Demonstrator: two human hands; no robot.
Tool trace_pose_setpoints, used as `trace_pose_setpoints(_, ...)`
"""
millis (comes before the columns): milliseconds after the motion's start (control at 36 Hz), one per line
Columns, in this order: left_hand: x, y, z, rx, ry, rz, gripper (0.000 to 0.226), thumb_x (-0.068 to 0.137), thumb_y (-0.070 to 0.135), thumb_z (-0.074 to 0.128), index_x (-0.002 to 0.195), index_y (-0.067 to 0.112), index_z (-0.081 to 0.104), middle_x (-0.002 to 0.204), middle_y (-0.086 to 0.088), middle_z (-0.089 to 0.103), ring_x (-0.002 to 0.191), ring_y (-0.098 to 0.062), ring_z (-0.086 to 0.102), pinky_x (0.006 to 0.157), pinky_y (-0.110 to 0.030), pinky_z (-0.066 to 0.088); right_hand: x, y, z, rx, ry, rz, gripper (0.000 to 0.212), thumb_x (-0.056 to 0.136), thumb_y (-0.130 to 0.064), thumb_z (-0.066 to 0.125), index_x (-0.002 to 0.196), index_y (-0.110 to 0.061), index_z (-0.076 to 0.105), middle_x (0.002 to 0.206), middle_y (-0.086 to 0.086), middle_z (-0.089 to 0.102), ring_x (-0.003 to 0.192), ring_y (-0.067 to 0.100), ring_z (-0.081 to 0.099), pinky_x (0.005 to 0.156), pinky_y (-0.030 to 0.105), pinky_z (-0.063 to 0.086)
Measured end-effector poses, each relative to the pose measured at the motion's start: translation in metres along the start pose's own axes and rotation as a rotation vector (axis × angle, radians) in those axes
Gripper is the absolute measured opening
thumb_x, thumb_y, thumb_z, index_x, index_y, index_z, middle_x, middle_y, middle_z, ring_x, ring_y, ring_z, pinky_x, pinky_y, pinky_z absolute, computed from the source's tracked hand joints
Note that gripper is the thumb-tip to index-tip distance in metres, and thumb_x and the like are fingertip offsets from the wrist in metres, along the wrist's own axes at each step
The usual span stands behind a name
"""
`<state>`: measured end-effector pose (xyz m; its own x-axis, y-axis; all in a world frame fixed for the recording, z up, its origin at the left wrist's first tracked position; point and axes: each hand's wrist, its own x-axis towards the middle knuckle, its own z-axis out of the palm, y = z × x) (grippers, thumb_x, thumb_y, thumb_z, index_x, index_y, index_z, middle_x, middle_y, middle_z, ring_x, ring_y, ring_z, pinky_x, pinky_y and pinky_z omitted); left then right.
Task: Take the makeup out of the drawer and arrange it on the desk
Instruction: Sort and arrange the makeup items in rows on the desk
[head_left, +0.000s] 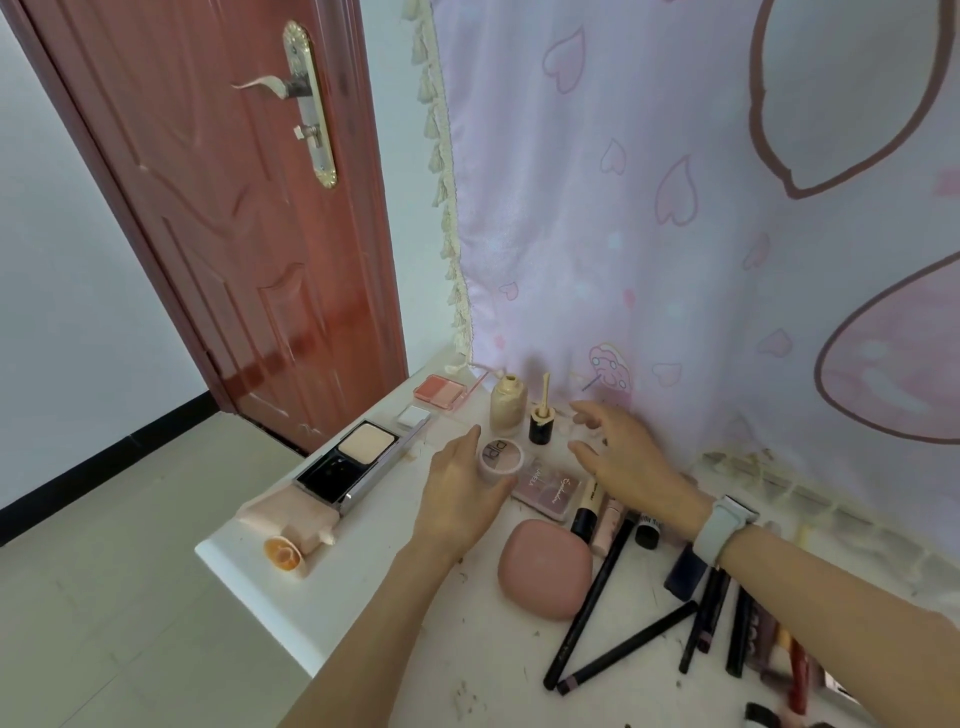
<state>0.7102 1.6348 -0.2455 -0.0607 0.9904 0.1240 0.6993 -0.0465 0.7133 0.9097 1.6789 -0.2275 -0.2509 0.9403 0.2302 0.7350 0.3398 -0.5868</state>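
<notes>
From the head view, the left hand (457, 493) holds a small round blush pot (501, 457) on the white desk (311, 587), next to a pink eyeshadow palette (545, 491). The right hand (623, 452) hovers with fingers spread, holding nothing. The pot looks light, hard and smooth, so grip its round sides.

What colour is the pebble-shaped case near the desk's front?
Dusty pink all over, matte and plain. The case shows best in the head view, the only one.
</notes>
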Motion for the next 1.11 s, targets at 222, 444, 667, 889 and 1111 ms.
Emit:
trace_pose_setpoints(222,0.012,0.011,-0.006,0.096,-0.103,0.052,0.042,0.082,0.030,0.065,0.118,0.012,0.052,0.116,-0.007,0.059,0.109,-0.026,0.051,0.089,-0.037,0.043,-0.019,-0.017,-0.014,0.057,0.021,0.000,0.037,0.091,-0.016,0.053,0.127,-0.020,0.049,0.109,-0.009,0.053,0.099,0.008,0.048,0.084,0.019,0.035)
trace_pose_setpoints(444,-0.012,0.025,-0.020,-0.062,0.100,0.266,0.071,0.082,0.024,0.069,0.143,0.018,0.034,0.125,-0.003,0.048,0.104,0.003,0.042,0.082,-0.001,0.028,-0.037,-0.050,-0.033,0.305,-0.040,0.051,0.016,0.093,-0.022,0.053,0.105,-0.033,0.058,0.098,-0.015,0.057,0.082,-0.007,0.054,0.071,0.006,0.041)
trace_pose_setpoints(667,-0.068,0.051,-0.045,-0.262,0.199,0.507,0.077,0.078,0.030,0.071,0.143,0.024,0.032,0.119,0.011,0.056,0.099,-0.010,0.055,0.082,-0.022,0.049,-0.070,-0.096,-0.059,0.689,-0.224,0.051,0.027,0.091,-0.028,0.055,0.113,-0.018,0.065,0.092,-0.004,0.071,0.080,0.015,0.066,0.069,0.020,0.053)
trace_pose_setpoints(889,-0.100,0.065,-0.048,-0.306,0.168,0.540,0.079,0.073,0.027,0.079,0.134,0.050,0.034,0.128,0.012,0.054,0.116,0.001,0.048,0.094,-0.009,0.038,-0.098,-0.109,-0.071,0.773,-0.352,0.059,0.052,0.078,-0.044,0.058,0.114,-0.007,0.063,0.109,0.021,0.064,0.094,0.028,0.064,0.083,0.032,0.052)
trace_pose_setpoints(1111,-0.116,0.060,-0.034,-0.297,0.115,0.533,0.064,0.064,0.025,0.083,0.111,0.047,0.045,0.125,0.020,0.052,0.101,0.005,0.055,0.085,-0.004,0.037,-0.111,-0.099,-0.070,0.615,-0.423,0.166,0.027,0.088,-0.029,0.061,0.110,-0.014,0.065,0.102,0.000,0.072,0.096,0.017,0.067,0.090,0.028,0.052)
